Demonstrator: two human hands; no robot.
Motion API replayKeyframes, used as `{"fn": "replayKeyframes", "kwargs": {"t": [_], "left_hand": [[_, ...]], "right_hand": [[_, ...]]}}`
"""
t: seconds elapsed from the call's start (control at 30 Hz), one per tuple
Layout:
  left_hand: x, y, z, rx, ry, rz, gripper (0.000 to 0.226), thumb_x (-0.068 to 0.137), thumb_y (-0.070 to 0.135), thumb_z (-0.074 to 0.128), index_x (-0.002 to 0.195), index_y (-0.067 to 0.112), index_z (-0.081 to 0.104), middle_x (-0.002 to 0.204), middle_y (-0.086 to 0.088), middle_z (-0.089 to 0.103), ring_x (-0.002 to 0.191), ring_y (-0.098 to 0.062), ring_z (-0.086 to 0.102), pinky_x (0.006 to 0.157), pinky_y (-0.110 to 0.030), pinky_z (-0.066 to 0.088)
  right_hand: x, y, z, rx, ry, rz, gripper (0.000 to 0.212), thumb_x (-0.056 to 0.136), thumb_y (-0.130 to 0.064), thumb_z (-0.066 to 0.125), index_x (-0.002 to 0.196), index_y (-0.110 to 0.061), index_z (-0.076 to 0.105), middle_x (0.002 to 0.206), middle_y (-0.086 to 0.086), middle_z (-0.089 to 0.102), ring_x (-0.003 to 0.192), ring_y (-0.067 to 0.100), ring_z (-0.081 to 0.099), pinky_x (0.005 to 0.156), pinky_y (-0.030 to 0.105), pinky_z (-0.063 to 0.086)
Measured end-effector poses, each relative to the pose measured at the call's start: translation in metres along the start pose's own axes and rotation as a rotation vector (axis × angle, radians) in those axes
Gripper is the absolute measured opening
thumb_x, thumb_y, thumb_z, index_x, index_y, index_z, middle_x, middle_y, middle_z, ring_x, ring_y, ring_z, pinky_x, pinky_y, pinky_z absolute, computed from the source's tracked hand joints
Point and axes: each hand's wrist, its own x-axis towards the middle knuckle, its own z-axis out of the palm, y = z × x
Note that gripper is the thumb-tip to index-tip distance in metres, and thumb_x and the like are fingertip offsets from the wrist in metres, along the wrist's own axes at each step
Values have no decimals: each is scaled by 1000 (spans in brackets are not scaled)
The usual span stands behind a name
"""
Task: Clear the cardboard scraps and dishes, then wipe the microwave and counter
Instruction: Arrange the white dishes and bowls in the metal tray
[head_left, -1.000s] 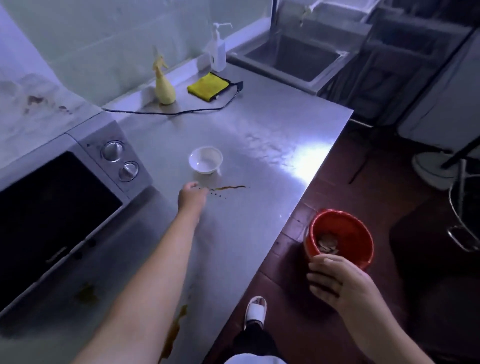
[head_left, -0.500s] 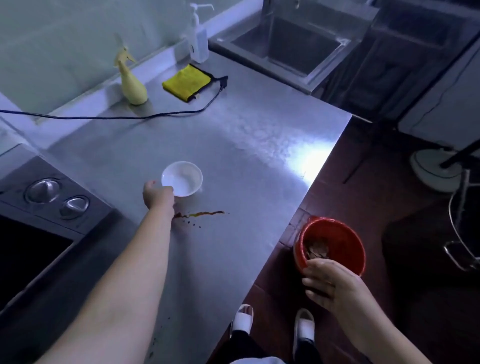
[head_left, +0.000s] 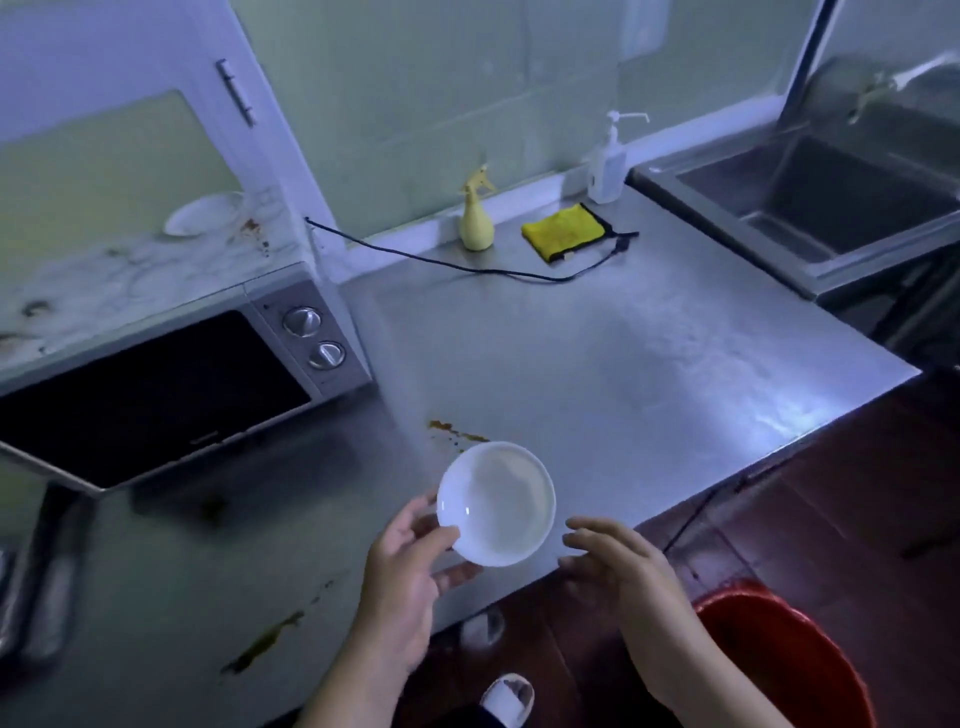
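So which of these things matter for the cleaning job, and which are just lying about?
For the job: white bowl in the left hand, plate atop the microwave, stained counter, yellow cloth, yellow spray bottle, red bucket.
Lying about: soap pump bottle, black cable.

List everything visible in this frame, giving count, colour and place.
bowl: 1, white, above the counter's front edge
dish: 1, white, on the microwave
microwave: 1, silver, left
counter: 1, steel, centre
stains: several, brown, on counter
spray bottle: 1, yellow, counter back
cloth: 1, yellow, beside spray bottle
pump bottle: 1, clear, by sink
cable: 1, black, counter back
sink: 1, steel, right rear
bucket: 1, red, floor right
slipper: 1, white, floor
left hand: 1, grips the bowl's rim
right hand: 1, open beside the bowl
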Motion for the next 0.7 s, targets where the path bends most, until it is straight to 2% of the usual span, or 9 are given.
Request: {"fn": "replayKeyframes", "kwargs": {"t": [0.07,0.23,0.37,0.47,0.53,0.63,0.7], "left_hand": [[-36,-9,-7,-10,65,-24,34,85,-8,63,109,14,71,105,-12,71,92,-31,68,61,-39,57],[-98,-21,-33,-2,190,8,37,77,-5,68,106,17,74,104,-14,70,87,-25,70,61,-40,57],[-128,-27,-58,-44,267,24,35,81,-4,68,106,20,76,102,-11,70,90,-22,70,67,-42,57],[-139,-28,-81,-84,321,52,35,85,-5,65,106,20,76,98,-12,68,91,-21,69,67,-41,57],[-145,-27,-102,-90,326,63,35,85,-4,65,107,22,76,97,-11,66,93,-21,67,66,-40,57],[-150,-22,-131,-117,307,84,36,86,-1,66,110,24,75,98,-11,67,93,-20,67,65,-38,57],[-158,-16,-164,-145,295,100,37,85,-1,66,112,23,74,96,-10,67,90,-17,69,65,-37,57]], "right_hand": [[-7,8,2,-2,-122,51,14,85,-19,70,97,-17,78,93,14,75,86,24,71,67,28,55],[-29,33,8,31,-317,142,45,59,-27,82,100,-8,77,84,23,69,75,28,69,64,34,56],[-51,45,25,-31,-384,149,48,65,-37,77,106,-12,76,97,18,74,85,29,71,76,41,58],[-66,51,40,-85,-433,126,34,80,-30,69,109,-13,75,108,19,73,101,36,71,91,51,55],[-78,56,55,-125,-441,115,27,83,-21,66,108,-13,76,107,21,73,98,33,72,84,46,57],[-96,63,79,-158,-444,135,42,66,-26,72,106,-13,76,103,22,73,89,29,73,68,35,58],[-113,74,107,-163,-452,136,43,66,-26,72,106,-13,76,105,21,73,90,29,73,70,36,58]]}}
